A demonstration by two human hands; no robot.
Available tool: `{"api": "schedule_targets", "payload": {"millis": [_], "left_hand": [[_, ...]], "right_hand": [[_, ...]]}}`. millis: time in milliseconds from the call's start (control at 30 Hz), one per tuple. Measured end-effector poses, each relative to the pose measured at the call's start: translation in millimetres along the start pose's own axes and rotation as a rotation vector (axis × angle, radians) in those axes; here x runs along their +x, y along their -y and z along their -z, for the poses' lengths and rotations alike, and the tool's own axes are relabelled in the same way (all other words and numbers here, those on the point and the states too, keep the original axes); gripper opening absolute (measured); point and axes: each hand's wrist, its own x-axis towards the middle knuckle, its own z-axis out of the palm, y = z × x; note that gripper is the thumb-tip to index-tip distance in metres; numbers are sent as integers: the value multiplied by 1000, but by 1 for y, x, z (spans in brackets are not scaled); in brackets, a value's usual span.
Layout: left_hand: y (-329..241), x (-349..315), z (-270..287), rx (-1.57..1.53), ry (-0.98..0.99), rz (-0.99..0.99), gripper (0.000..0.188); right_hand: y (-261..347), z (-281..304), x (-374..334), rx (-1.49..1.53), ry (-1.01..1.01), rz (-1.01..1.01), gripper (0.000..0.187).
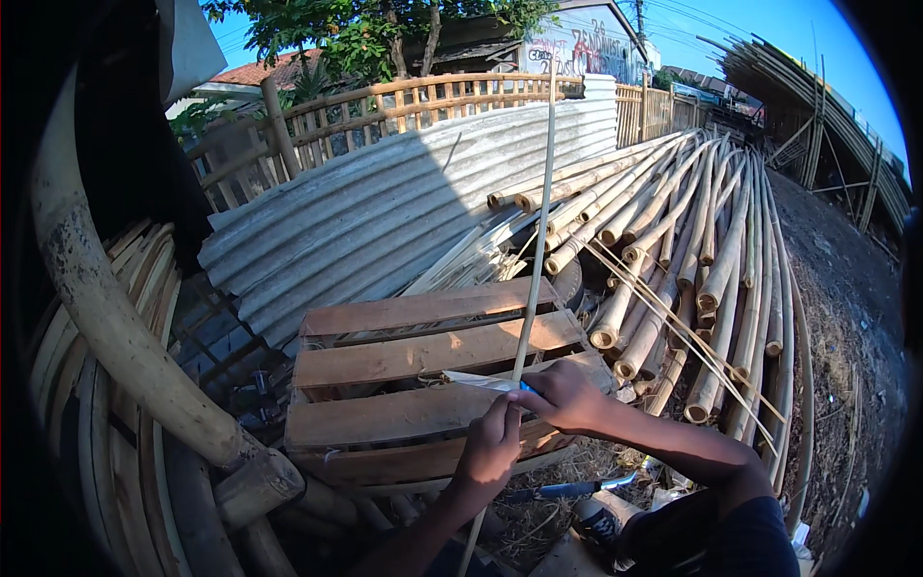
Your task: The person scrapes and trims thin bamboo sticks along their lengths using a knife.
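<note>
A long, thin bamboo strip (pixel 536 260) stands nearly upright in front of me, running from above the fence line down past my hands. My left hand (pixel 488 444) is closed around it, low down, just under the knife. In my right hand (pixel 569 394) is a knife (pixel 479 381) with a blue handle, gripped close above the left hand. Its pale blade points left and meets the strip. Behind both hands lies a slatted wooden bench or crate top (pixel 413 358).
Cut bamboo poles (pixel 716 279) are piled to the right, with thin strips (pixel 687 337) across them. Corrugated sheets (pixel 385 212) lean on a bamboo fence (pixel 423 101). A thick pole (pixel 130 322) crosses the left. Another blue-handled blade (pixel 567 489) lies near my shoe (pixel 601 519).
</note>
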Motion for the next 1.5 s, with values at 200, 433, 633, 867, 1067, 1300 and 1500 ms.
{"api": "schedule_targets", "payload": {"millis": [200, 433, 633, 867, 1067, 1300, 1500], "left_hand": [[-12, -5, 2, 167, 1, -118, 22], [-51, -35, -16, -410, 275, 89, 20], [-48, -12, -10, -822, 307, 424, 23], [-31, -4, -4, -855, 252, 501, 26], [-30, -3, -2, -852, 262, 551, 25], [-31, -3, -3, -781, 349, 573, 23], [-31, -3, 1, -864, 300, 600, 24]], "right_hand": [[-27, 21, 1, -190, -196, 98, 50], [-84, 99, 6, 88, -480, -496, 56], [-76, 97, 12, 570, -547, -516, 38], [-72, 88, 14, 579, -446, -489, 31], [-43, 72, 20, 857, -336, -452, 25], [-31, 51, 21, 993, -268, -333, 32], [-14, 49, 25, 1053, -239, -474, 39]]}}
